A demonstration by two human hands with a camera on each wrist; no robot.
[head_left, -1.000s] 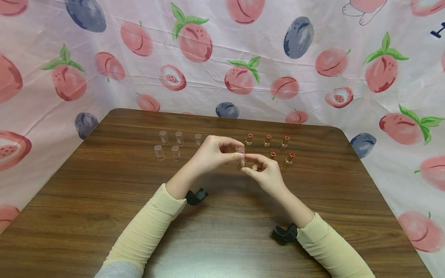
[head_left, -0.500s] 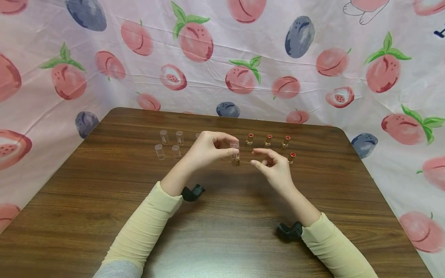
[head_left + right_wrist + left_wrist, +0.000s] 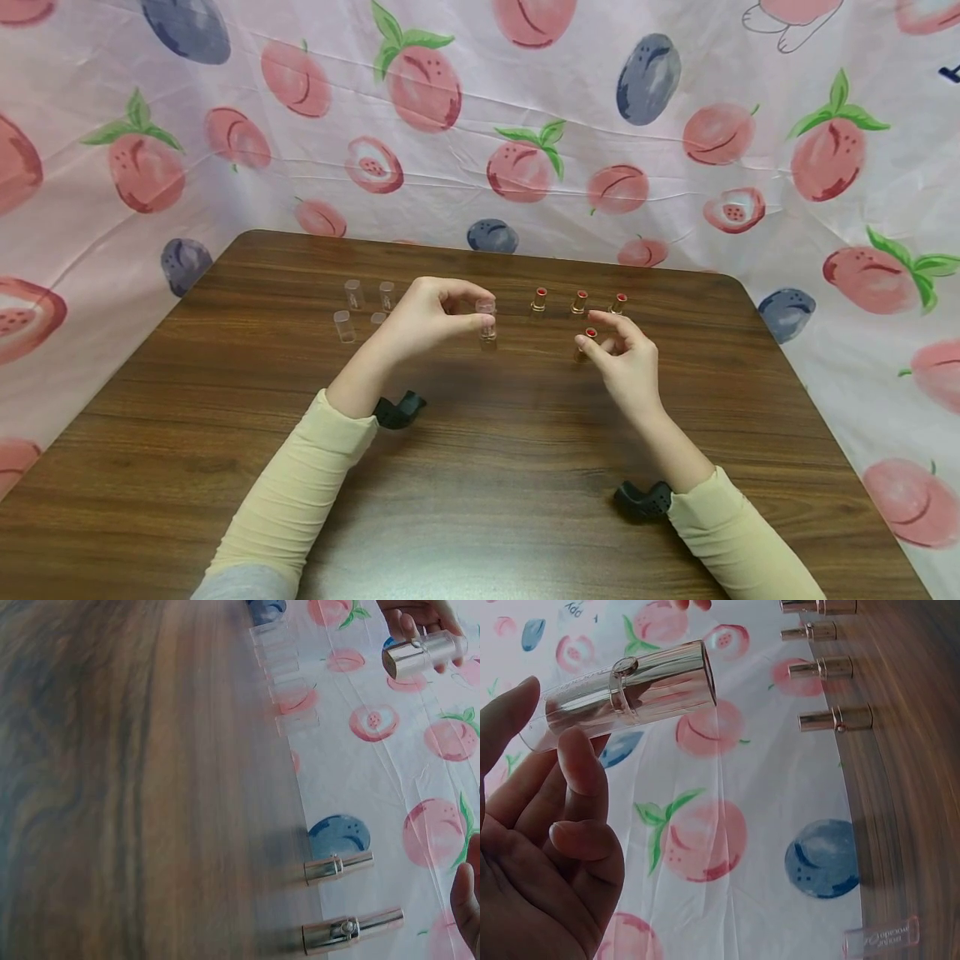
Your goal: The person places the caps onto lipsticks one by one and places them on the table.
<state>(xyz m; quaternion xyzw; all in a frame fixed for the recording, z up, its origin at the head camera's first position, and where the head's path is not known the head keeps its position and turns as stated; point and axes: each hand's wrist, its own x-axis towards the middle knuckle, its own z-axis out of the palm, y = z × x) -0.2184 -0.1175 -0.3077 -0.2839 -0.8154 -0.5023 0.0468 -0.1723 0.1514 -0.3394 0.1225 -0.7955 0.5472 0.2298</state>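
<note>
We see the left hand (image 3: 423,323) with its fingers pinching the clear cap of a capped lipstick (image 3: 488,337), gold base down, at the hand's 3 o'clock, above the wooden surface (image 3: 465,467). Our right hand (image 3: 632,362) has thumb and forefinger spread about an uncapped red lipstick (image 3: 591,333) at its 10 o'clock; we cannot tell whether they touch. Three more red lipsticks (image 3: 581,302) stand from that hand's 10 to 12 o'clock. We find clear caps (image 3: 344,327) around the left hand's 9 o'clock.

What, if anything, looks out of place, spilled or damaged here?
Nothing stands out. The visible uncapped lipsticks stand upright, the loose clear caps stand to their left, and the left hand holds a capped lipstick.
</note>
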